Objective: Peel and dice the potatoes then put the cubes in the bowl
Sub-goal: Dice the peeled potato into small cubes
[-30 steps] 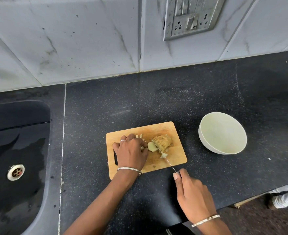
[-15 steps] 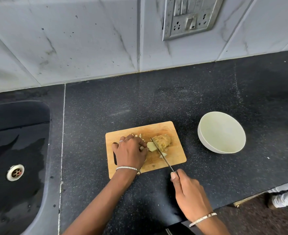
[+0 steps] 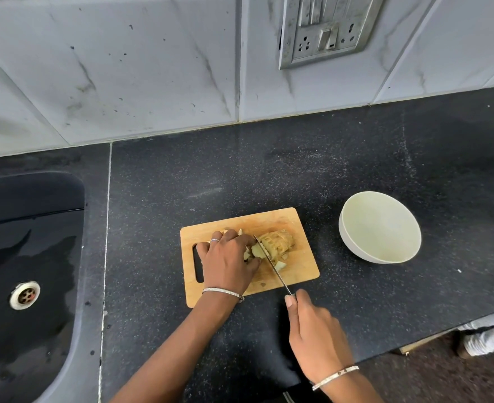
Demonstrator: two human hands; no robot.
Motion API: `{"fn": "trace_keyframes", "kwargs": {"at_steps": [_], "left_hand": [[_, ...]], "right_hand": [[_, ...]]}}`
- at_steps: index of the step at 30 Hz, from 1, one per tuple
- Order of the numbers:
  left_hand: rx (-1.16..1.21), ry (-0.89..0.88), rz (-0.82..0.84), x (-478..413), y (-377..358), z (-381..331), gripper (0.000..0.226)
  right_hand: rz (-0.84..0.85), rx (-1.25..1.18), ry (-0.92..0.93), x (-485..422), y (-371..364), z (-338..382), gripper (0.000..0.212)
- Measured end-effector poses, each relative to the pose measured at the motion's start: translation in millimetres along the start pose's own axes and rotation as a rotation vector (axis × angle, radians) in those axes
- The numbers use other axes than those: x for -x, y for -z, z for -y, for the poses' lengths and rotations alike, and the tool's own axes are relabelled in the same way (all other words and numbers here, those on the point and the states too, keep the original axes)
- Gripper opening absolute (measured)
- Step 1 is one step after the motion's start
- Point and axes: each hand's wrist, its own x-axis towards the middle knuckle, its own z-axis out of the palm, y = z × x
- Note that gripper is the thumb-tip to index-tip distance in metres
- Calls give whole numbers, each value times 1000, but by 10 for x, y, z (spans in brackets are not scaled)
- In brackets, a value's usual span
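Gripping a knife [image 3: 272,264] by its handle, the right hand [image 3: 315,335] lays the blade across a partly diced potato [image 3: 277,242] on a wooden cutting board [image 3: 298,271]. The left hand [image 3: 228,263], fingers curled, holds the potato's left part. A white bowl [image 3: 349,245] sits right of the board, apart from it, on a dark counter [image 3: 269,175].

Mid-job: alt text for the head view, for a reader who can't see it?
A person dices a potato on a board: the left hand holds it while the right hand grips a knife, blade down among the pieces. A pale bowl with no cubes in it stands right of the board on the counter.
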Motion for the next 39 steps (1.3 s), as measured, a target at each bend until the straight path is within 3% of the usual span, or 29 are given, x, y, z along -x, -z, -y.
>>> {"fn": "trace_keyframes", "kwargs": {"at_steps": [8,25,39], "left_hand": [[48,21,29,-25,6,11,33],[148,50,6,1,8,51,37],[87,60,-16,-9,-8,35,22]], "right_hand": [[68,21,-47,-175,-68,55,28],[44,-33,-37,112,48,-71,30],[32,-26,-1,-16,-36,48,29]]}}
